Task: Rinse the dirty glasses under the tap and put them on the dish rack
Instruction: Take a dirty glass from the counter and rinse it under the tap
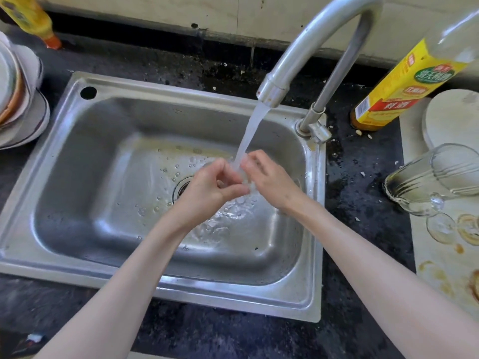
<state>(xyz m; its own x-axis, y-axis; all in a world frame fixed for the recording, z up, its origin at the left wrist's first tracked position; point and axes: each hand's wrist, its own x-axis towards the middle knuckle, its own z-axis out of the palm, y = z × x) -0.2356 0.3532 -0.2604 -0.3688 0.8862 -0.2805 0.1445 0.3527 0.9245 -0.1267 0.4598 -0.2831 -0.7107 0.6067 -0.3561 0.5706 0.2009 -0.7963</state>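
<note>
1. The left hand and right hand meet under the running water over the middle of the sink. Both have their fingers loosely curled with nothing held, fingertips almost touching where the stream lands.
2. The water falls from the spout of the curved metal tap, whose base stands on the sink's right rim. The stream crosses in front of the sink's back wall and breaks over the fingers.
3. Below the hands, the basin holds only a thin sheet of water with bubbles, spreading around the drain, which the left hand partly hides.
4. A dirty stemmed glass lies on its side on the stained pale board right of the sink, well apart from the hands. Its bowl looks smeared, and its round foot points toward the near edge.
5. Behind it a round white board rests, and a bottle with a yellow label stands on the dark counter near the tap base.
6. Left of the sink sits a stack of bowls and plates, with another yellow bottle at the back.
</note>
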